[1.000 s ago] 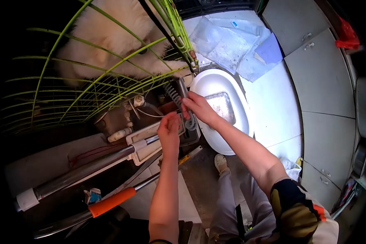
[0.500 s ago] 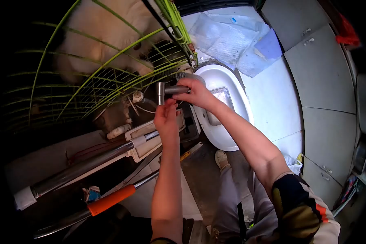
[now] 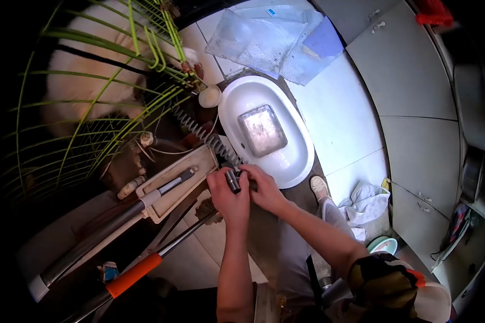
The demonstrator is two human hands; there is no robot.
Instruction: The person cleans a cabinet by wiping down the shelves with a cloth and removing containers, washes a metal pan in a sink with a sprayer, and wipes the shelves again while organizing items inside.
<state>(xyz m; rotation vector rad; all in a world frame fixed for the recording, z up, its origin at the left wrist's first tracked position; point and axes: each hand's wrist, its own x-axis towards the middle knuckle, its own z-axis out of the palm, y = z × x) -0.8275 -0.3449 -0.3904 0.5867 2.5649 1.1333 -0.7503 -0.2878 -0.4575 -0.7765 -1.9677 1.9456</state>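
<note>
My left hand [image 3: 229,196] is closed around a metal spray head [image 3: 232,181], whose round end sticks out between thumb and fingers. Close beside it, my right hand [image 3: 264,188] has its fingers wrapped round the other part of the same fitting. A grey coiled hose [image 3: 207,139] runs from the hands up and left toward the green wire cage. Just beyond my hands lies a white oval basin [image 3: 299,145] with a rectangular metal tray [image 3: 263,131] inside it.
A white furry animal [image 3: 86,81] is behind the green wire cage [image 3: 81,126]. A beige tray [image 3: 159,210], a metal pole and an orange-gripped pole [image 3: 134,274] lie at left. Plastic sheets [image 3: 258,43] lie on the white floor. Cabinets [image 3: 415,145] line the right.
Both hands have moved down toward my body with the spray head, and the coiled hose is now stretched out. The view has shifted. The animal has moved within the cage.
</note>
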